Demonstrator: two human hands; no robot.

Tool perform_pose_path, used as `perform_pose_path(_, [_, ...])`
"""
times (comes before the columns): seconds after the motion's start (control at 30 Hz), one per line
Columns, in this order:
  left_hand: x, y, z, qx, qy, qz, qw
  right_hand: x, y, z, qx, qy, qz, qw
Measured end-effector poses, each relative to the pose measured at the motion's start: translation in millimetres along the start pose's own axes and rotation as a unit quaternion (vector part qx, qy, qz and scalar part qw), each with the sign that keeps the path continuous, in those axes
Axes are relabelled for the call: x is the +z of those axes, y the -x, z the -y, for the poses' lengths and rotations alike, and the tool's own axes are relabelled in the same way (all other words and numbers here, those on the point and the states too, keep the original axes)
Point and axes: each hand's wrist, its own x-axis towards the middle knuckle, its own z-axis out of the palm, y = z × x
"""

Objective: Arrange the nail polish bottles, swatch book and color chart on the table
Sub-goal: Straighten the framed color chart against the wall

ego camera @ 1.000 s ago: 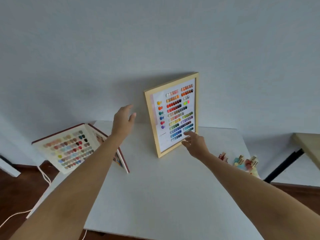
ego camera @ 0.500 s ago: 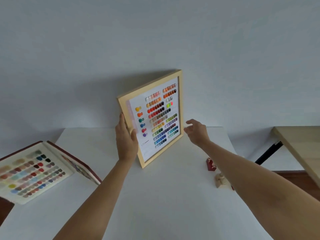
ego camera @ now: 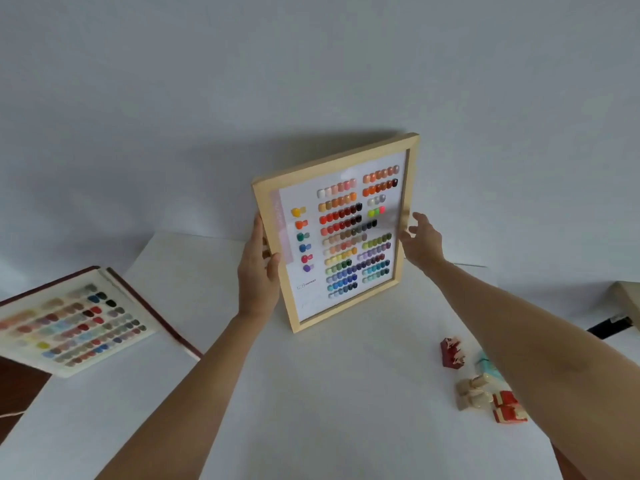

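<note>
left hand [ego camera: 258,271] clasps left edge of framed color chart [ego camera: 341,233], standing tilted on white table [ego camera: 311,410]; right hand [ego camera: 420,242] open, fingers spread beside right edge, contact unclear

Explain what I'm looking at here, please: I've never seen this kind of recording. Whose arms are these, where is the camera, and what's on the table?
There is no machine: a person works with bare hands, and one wide-angle camera on their head looks forward and down, so both arms reach in from the bottom. The left hand grips the left edge of the color chart, a wooden-framed board of painted swatches standing tilted on the white table, in front of the wall. The right hand is open at the chart's right edge; whether it touches is unclear. The swatch book lies open at the table's left side, overhanging the edge. The nail polish bottles lie in a loose cluster at the right, partly hidden by the right forearm.
</note>
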Motion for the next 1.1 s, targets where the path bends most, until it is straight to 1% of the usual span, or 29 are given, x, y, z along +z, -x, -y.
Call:
perform_pose_path(0.07, [0.3,-6.3,2.6,0.001,-0.010,-0.005,1.000,-1.1,-6.6,5.2,-0.041,-0.024,-0.006,0.999])
perform_pose_path(0.2, [3.6,-16.9,4.8,-0.011,-0.030,-0.012,0.999,1.4,-10.8,4.0,-0.160,-0.054,-0.020,0.985])
perform_pose_path(0.3, [7.9,-19.7,6.5,-0.014,-0.041,-0.011,0.999,7.3,-9.4,-4.7,-0.182,-0.066,-0.029,0.981])
perform_pose_path(0.43, [15.7,-15.5,11.3,-0.042,-0.055,-0.004,0.998,8.4,-5.6,-19.3,-0.243,-0.022,-0.048,0.969])
perform_pose_path(0.53, [19.4,-16.4,12.3,-0.041,-0.060,0.001,0.997,2.5,-6.0,-30.5,-0.296,0.012,-0.054,0.953])
perform_pose_path(0.63, [21.2,-27.9,12.3,-0.034,-0.062,0.011,0.997,-2.1,-8.2,-36.9,-0.310,0.028,-0.050,0.949])
perform_pose_path(0.83, [30.2,-60.9,14.8,-0.018,-0.075,0.032,0.996,-3.9,-13.1,-44.1,-0.296,0.043,-0.058,0.953])
perform_pose_path(1.0, [36.0,-92.1,25.1,0.000,-0.075,0.066,0.995,-1.0,-21.2,-39.2,-0.289,0.047,-0.063,0.954])
perform_pose_path(1.1, [38.1,-107.0,33.0,0.017,-0.089,0.069,0.993,3.1,-27.6,-37.4,-0.282,0.044,-0.065,0.956])
